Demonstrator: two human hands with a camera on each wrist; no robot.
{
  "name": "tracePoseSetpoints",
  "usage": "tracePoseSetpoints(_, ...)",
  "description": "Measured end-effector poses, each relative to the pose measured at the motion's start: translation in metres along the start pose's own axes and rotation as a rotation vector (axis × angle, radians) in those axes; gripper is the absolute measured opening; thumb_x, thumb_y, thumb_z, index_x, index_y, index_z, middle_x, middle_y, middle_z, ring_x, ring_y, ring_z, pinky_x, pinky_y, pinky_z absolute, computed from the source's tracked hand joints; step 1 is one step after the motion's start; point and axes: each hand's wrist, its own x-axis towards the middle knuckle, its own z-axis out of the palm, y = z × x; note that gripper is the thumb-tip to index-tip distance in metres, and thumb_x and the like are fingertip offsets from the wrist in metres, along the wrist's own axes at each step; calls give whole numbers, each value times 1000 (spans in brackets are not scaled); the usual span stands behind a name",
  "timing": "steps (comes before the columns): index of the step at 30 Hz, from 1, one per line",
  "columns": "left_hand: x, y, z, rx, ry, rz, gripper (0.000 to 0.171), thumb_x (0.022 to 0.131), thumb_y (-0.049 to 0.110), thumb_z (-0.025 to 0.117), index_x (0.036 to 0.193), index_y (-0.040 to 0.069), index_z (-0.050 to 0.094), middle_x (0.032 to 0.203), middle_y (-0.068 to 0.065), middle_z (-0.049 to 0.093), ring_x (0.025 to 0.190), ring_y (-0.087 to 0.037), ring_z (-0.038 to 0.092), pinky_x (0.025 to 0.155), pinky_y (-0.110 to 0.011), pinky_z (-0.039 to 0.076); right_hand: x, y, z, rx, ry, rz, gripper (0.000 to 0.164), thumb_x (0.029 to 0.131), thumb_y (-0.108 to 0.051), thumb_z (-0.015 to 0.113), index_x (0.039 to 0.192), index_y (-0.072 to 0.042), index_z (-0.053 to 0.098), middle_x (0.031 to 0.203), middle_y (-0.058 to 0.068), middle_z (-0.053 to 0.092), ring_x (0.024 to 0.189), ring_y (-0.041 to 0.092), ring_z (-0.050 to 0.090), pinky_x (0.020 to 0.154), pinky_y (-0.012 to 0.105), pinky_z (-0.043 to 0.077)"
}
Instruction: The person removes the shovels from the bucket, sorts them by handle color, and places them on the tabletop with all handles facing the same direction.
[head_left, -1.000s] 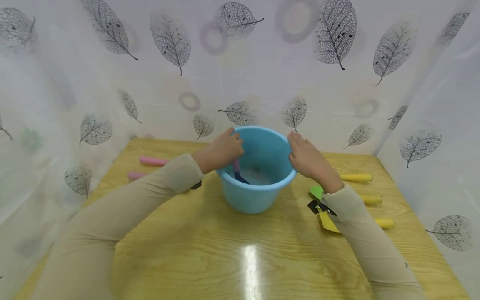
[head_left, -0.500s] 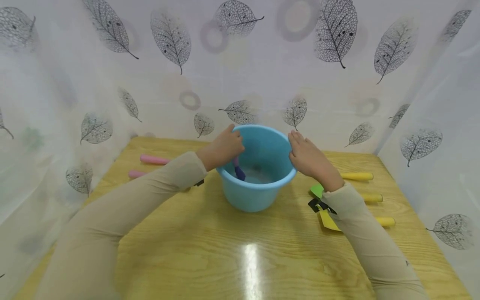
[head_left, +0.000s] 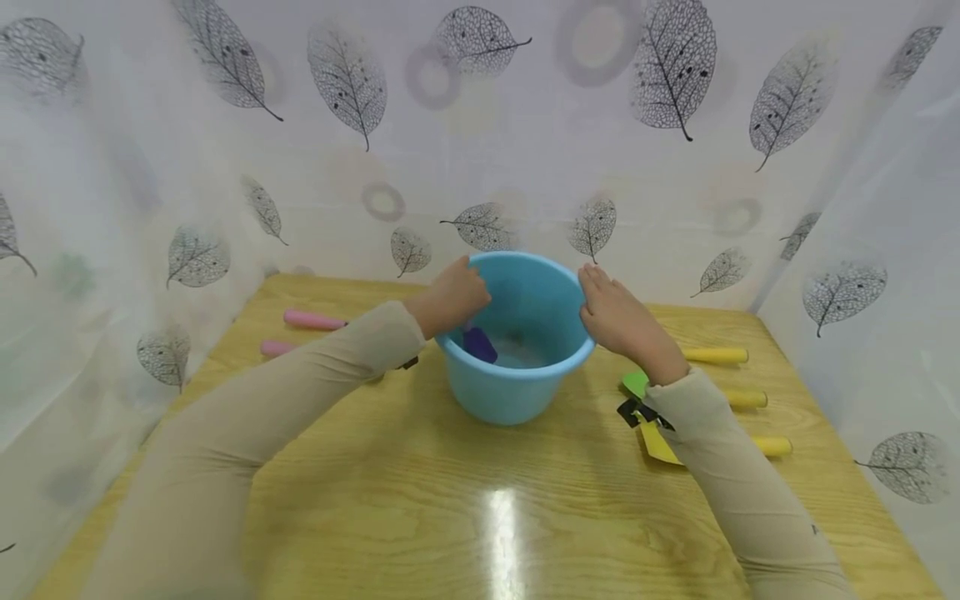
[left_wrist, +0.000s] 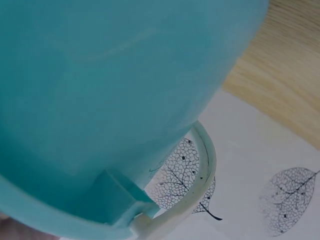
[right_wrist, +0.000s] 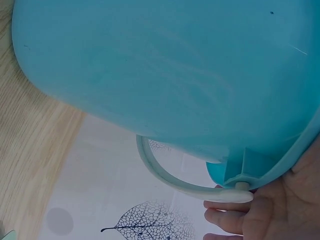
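A light blue bucket [head_left: 502,396] stands upright on the wooden table, its white carrying handle [left_wrist: 202,165] hanging outside the wall. At its left rim my left hand [head_left: 453,296] holds a purple shovel whose blade [head_left: 478,345] points down inside the bucket. Most of the shovel's handle is hidden behind that hand. My right hand [head_left: 618,312] grips the right rim. In the right wrist view, the fingers [right_wrist: 227,220] of this hand lie on the outside, beneath the rim and beside the white handle's pivot. Only a sliver of the left hand shows in the left wrist view.
Left of the bucket lie two tools with pink handles [head_left: 311,320], partly behind the left sleeve. Several yellow-handled tools [head_left: 716,356] lie at right, with a green blade [head_left: 636,383] and a yellow blade [head_left: 658,442] visible. A leaf-patterned curtain [head_left: 525,167] encloses the table.
The shovel blade has turned from nearly edge-on to showing its broad face. My left hand has shifted slightly to the right. The right hand and the bucket have stayed in place.
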Motion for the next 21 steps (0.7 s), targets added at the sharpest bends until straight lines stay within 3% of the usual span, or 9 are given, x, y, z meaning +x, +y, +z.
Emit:
tracePoseSetpoints(9,2,-1,2,12,-5,12,30,77,34,73,99,14,72,97,-1,72,95,-20,62,96,-38,43,0,1,0,-3,1,-9,59,96,-13,27,147,8,7,156,25,6,145,39,5,118,53,9)
tracePoseSetpoints(16,6,-1,2,29,-55,9,32,80,35,71,105,15,70,102,-1,71,98,-21,61,98,-39,42,0,2,1,0,5,-9,59,96,-13,27,148,7,7,156,25,7,145,39,6,118,53,9)
tracePoseSetpoints(21,7,-1,4,37,-49,5,32,81,36,70,104,15,70,102,-1,71,100,-21,61,101,-40,41,1,2,2,6,10,-6,59,95,-13,26,148,7,7,156,24,7,145,38,6,118,52,9)
